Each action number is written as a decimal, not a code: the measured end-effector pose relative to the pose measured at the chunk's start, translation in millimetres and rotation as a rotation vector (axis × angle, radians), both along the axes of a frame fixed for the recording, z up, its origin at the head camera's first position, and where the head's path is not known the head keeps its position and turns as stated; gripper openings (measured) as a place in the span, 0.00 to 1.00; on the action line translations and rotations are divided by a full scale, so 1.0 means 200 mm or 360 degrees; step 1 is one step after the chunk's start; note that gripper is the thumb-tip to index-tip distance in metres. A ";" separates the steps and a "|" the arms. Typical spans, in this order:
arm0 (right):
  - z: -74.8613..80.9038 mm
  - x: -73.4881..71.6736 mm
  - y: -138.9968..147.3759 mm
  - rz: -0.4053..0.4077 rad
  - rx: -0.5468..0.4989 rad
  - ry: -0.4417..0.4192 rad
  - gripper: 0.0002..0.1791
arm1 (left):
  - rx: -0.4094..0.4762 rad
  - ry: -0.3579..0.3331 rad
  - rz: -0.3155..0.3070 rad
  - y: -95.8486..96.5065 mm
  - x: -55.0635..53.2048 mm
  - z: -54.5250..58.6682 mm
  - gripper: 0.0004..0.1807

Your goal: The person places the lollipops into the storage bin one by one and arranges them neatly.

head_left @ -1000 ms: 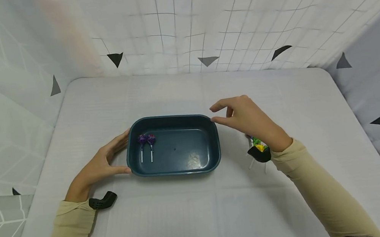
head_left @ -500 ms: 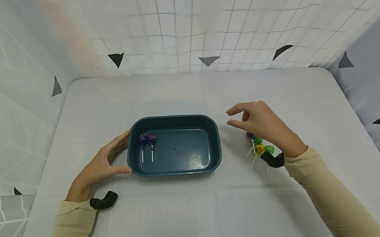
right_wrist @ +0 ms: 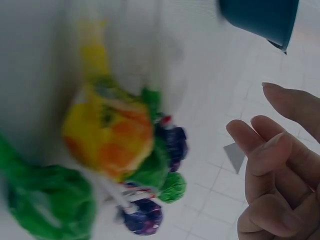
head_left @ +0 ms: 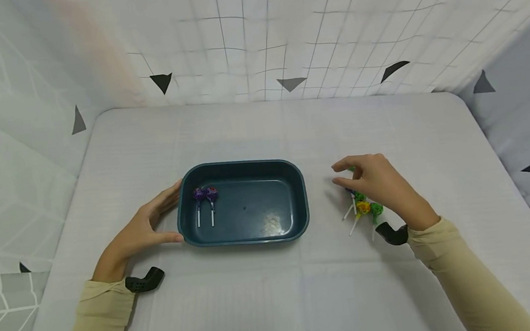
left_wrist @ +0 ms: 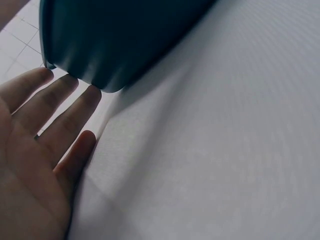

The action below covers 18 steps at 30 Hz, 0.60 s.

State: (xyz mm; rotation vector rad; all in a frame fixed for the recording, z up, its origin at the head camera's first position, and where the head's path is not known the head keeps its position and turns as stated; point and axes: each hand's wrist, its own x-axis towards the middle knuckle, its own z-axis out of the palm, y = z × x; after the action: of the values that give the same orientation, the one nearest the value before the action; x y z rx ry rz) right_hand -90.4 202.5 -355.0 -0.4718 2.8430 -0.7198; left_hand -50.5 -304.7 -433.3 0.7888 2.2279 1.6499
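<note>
A dark teal tray [head_left: 253, 240] stands on the white table, with two purple lollipops [head_left: 204, 195] lying in its left part. My left hand [head_left: 144, 228] rests at the tray's left end. In the left wrist view its fingers [left_wrist: 60, 117] are straight and their tips touch the tray wall. To the right of the tray my right hand [head_left: 374, 181] hovers over a small heap of lollipops, thumb and forefinger apart, holding nothing. A yellow lollipop [right_wrist: 110, 132], a green lollipop [right_wrist: 52, 202] and a purple lollipop [right_wrist: 142, 217] show in the right wrist view. The hand partly hides the heap in the head view.
The white table [head_left: 240, 301] has rounded far corners, and pale patterned curtains hang behind and beside it. Each wrist carries a black camera mount, the left mount [head_left: 145, 280] near the table surface and the right mount [head_left: 392, 233] close to the lollipops.
My right hand has moved away from the tray's right rim, rightward and nearer to me, over the lollipop heap. The left hand and the tray stay put.
</note>
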 end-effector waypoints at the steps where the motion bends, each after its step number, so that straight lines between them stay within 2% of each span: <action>1: -0.01 0.00 0.01 -0.0004 0.0000 0.0005 0.16 | 0.0001 -0.0001 0.0000 0.00 0.00 0.00 0.65; 5: -0.04 0.02 0.04 -0.0033 0.0018 0.0015 0.16 | 0.0001 0.0002 -0.0003 0.00 0.00 0.00 0.65; 12: -0.08 0.04 0.08 -0.0106 0.0037 -0.0071 0.18 | 0.0001 0.0022 -0.0014 0.00 0.00 0.00 0.65; 18: -0.10 0.05 0.11 -0.0136 0.0047 -0.0082 0.18 | 0.0005 0.0014 -0.0009 0.00 -0.01 -0.01 0.66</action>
State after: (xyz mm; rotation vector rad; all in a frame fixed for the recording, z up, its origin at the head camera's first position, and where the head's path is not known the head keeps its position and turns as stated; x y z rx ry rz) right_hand -80.4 223.9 -375.7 -0.3240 2.8360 -0.6934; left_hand -51.7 -304.7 -434.5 0.8039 2.2278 1.6509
